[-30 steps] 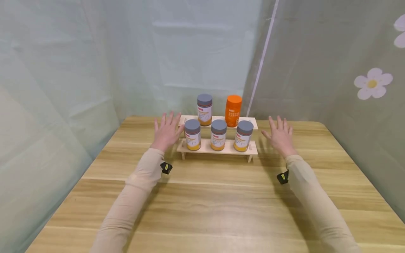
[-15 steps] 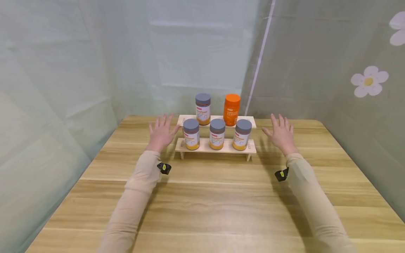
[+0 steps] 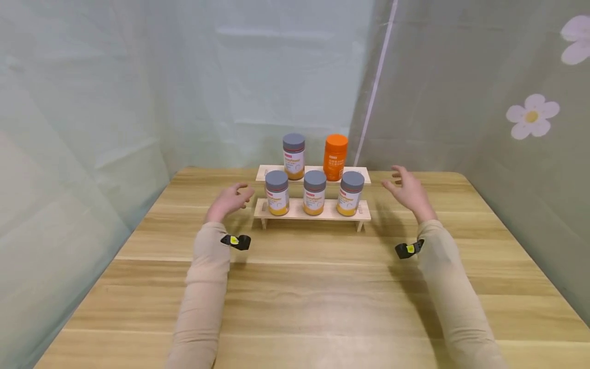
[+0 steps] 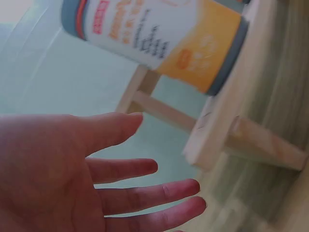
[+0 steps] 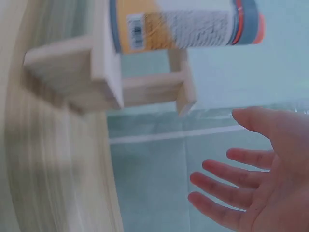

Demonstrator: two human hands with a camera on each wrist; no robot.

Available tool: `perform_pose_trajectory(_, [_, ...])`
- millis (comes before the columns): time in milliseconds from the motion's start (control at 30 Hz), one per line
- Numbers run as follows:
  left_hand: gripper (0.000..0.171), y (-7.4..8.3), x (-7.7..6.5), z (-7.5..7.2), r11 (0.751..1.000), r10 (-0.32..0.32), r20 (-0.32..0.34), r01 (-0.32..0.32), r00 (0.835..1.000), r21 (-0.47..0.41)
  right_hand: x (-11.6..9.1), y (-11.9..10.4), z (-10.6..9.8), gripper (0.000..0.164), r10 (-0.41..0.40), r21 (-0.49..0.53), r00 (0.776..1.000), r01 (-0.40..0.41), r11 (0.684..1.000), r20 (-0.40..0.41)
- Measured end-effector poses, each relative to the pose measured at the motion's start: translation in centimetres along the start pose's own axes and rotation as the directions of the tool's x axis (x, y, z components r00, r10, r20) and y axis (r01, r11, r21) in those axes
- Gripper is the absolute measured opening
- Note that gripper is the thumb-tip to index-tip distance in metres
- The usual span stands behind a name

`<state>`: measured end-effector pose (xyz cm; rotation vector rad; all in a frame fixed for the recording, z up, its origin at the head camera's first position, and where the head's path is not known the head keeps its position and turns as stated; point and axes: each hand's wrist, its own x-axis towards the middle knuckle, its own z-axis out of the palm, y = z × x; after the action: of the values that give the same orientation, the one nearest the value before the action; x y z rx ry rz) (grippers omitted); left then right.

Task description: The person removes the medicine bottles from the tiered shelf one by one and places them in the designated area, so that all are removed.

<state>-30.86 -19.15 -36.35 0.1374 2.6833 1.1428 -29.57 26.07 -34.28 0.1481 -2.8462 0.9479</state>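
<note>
A two-tier wooden rack [image 3: 296,209] is standing on the desk [image 3: 313,307], carrying five upright jars. Taking the front row's middle jar [image 3: 314,197] as the clock's centre, a grey-lidded jar [image 3: 277,195] is standing at nine o'clock, its twin jar [image 3: 349,196] at three, a rear jar [image 3: 294,158] at eleven and an orange jar [image 3: 335,159] at one. Farther out, the left hand [image 3: 228,200] is hovering at nine o'clock and the right hand [image 3: 409,192] at three, both holding nothing, their fingers lying apart
</note>
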Motion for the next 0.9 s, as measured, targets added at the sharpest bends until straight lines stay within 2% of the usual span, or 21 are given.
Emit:
perform_pose_trajectory(133, [0.062, 0.0, 0.2, 1.0, 1.000, 0.006, 0.053, -0.006, 0.999, 0.002, -0.3, -0.8, 0.0, 0.058, 0.014, 0.128, 1.000, -0.013, 0.992, -0.005])
perform_pose_trajectory(333, [0.055, 0.1, 0.4, 2.1, 0.997, 0.051, 0.040, -0.053, 0.998, 0.051, -0.2, -1.9, 0.0, 0.054, -0.010, 0.187, 0.998, 0.021, 0.982, -0.059])
perform_pose_trajectory(533, [0.051, -0.2, 0.9, 2.5, 0.996, 0.080, 0.039, -0.081, 0.996, 0.023, 0.1, -2.9, 0.2, 0.048, -0.015, 0.245, 0.994, 0.040, 0.969, -0.104])
perform_pose_trajectory(767, [0.049, -0.6, 1.3, 2.9, 0.995, 0.088, 0.025, -0.087, 0.996, -0.039, 1.1, -4.9, 0.9, 0.043, -0.044, 0.389, 0.990, 0.093, 0.916, -0.134])
perform_pose_trajectory(900, [0.048, -0.6, 1.4, 3.1, 0.993, 0.081, 0.027, -0.078, 0.996, -0.089, 1.6, -5.9, 1.0, 0.042, -0.058, 0.423, 0.990, 0.106, 0.900, -0.125])
